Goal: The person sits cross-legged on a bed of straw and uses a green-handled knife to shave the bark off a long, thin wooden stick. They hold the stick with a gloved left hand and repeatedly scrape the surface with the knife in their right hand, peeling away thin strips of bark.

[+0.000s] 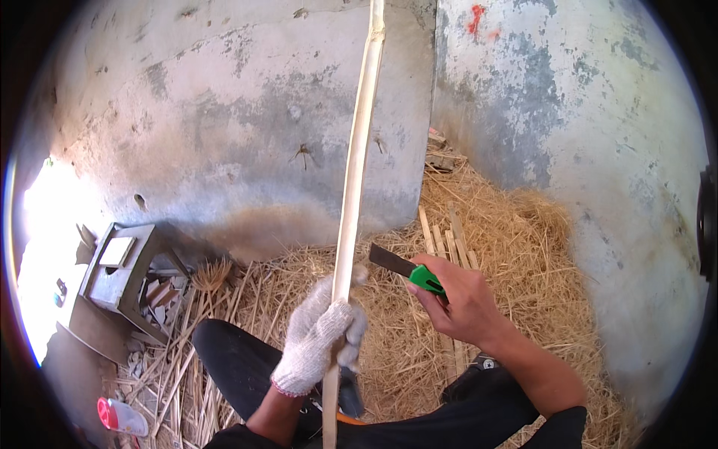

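Holding the split bamboo strip [357, 165] nearly upright, your gloved left hand [321, 333] has its fingers closed around the strip's lower part, a grip that should steady it for the trimming apparently in hand. Your bare right hand [467, 303] has its fingers wrapped around the green-handled knife [427, 280], the dark blade [390, 260] just right of the strip and not touching it. You'd do best to use light, shallow strokes up the strip, away from the glove below.
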### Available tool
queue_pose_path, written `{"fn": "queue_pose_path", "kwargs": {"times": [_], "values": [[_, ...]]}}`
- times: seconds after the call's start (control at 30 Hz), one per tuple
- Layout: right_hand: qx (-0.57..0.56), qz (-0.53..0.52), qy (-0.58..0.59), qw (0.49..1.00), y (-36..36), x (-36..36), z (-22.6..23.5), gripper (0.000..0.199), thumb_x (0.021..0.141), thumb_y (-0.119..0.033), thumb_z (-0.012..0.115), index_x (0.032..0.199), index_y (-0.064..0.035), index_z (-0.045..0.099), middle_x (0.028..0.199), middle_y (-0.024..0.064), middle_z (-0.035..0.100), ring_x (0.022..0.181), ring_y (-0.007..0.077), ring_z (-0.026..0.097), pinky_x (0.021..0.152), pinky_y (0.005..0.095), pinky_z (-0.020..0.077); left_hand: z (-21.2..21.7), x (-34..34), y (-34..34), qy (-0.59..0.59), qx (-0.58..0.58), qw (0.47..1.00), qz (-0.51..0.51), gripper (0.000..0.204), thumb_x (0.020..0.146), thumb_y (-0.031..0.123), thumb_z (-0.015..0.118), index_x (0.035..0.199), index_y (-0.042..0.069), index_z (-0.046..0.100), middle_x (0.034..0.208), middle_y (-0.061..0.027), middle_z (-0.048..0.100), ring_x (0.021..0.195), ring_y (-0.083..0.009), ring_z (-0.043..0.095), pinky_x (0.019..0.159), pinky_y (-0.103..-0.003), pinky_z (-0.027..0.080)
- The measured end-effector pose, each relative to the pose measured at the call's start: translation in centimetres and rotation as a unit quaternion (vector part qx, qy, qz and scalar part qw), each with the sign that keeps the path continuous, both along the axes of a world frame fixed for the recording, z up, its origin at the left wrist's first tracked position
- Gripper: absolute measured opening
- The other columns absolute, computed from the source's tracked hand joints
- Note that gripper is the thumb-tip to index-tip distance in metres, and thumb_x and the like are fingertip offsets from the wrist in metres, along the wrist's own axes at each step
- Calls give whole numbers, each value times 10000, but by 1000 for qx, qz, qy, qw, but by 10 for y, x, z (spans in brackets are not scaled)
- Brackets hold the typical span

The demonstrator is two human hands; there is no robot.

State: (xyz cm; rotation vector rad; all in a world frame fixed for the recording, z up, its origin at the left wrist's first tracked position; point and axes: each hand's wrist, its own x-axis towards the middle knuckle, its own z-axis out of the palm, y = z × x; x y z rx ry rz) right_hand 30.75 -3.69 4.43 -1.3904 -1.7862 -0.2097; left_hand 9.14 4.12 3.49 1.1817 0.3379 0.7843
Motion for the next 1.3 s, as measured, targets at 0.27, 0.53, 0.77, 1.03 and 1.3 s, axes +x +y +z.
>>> {"fn": "queue_pose_path", "kwargs": {"times": [0.27,0.53,0.77,1.03,1.3], "values": [[-24,91,-65,993,1,-11,1,326,952,-384,635,955,-61,589,654,51,592,506,216,594,459,329,463,-9,0,14,49,-238,969,-47,512,1035,523,398,967,50,583,522,-47,527,340,-164,485,322,-281,412],[-75,-24,-186,979,4,-4,-5,346,1004,-398,538,871,-78,536,538,55,525,406,232,527,384,365,402,-20,-10,-7,98,-177,976,-84,498,1040,497,412,907,42,565,556,-49,529,328,-150,470,299,-264,378],[-113,7,-114,987,2,-1,-6,381,995,-445,534,855,-90,535,457,37,482,364,221,506,356,375,363,-23,-6,-15,116,-201,972,-44,461,1044,472,423,971,40,565,551,-33,499,320,-135,447,275,-244,340],[-39,-4,-193,980,19,6,-18,439,1005,-498,489,801,-110,520,487,27,501,376,196,514,353,365,363,-33,-1,21,139,-124,976,-109,420,1044,442,448,975,53,590,655,-10,569,418,-100,503,322,-239,374],[-50,-266,-193,943,62,83,-34,398,1054,-403,409,956,-73,608,468,14,483,369,161,472,335,325,353,-37,-17,1,93,-242,959,-118,520,1051,503,348,802,80,519,425,-57,422,250,-177,366,240,-295,305]]}}
